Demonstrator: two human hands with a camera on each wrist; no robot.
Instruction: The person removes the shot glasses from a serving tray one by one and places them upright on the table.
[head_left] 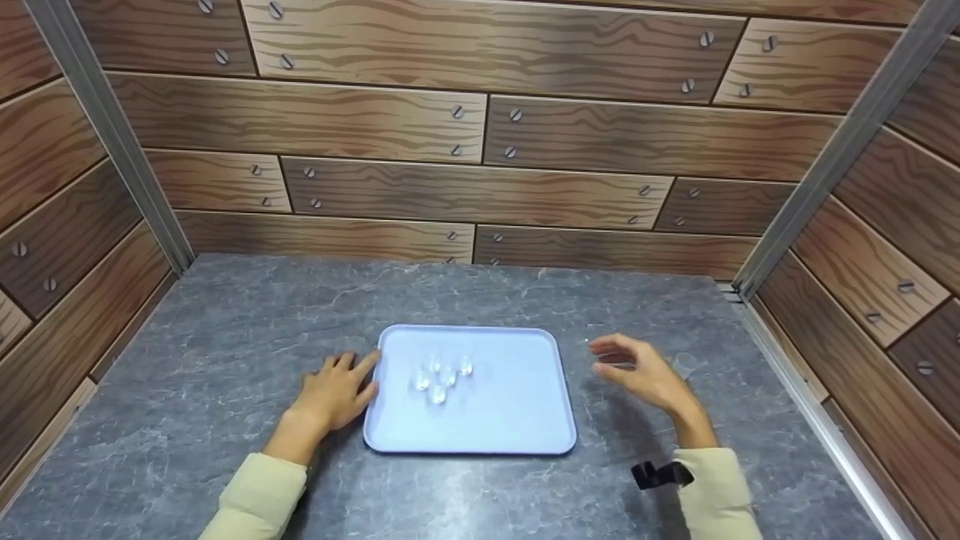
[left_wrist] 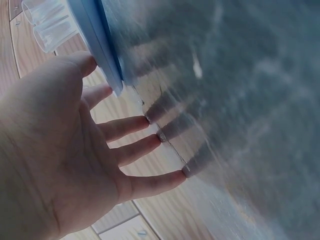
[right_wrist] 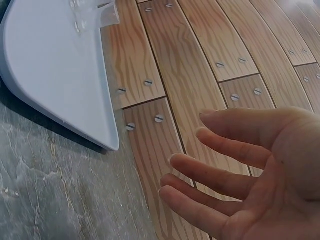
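Note:
A light blue tray [head_left: 517, 405] lies on the table, with several small clear cups [head_left: 439, 395] grouped on its left half. My left hand [head_left: 334, 394] rests at the tray's left edge, thumb and forefinger at the rim. In the left wrist view its fingers [left_wrist: 150, 186] are spread and fairly straight, fingertips down at the tabletop. Two cups [left_wrist: 55, 32] show above the tray's rim there. To the right of the tray, my right hand [head_left: 641, 371] is held apart from it, fingers loosely bent. Nothing lies between its fingers in the right wrist view.
The grey marbled table [head_left: 300, 300] is bounded by wood-pattern walls [head_left: 480, 127] at the back and sides, with metal posts in the corners. A faint clear round outline [head_left: 684, 365] shows beside the right hand. A black strap [head_left: 660, 475] hangs at the right sleeve.

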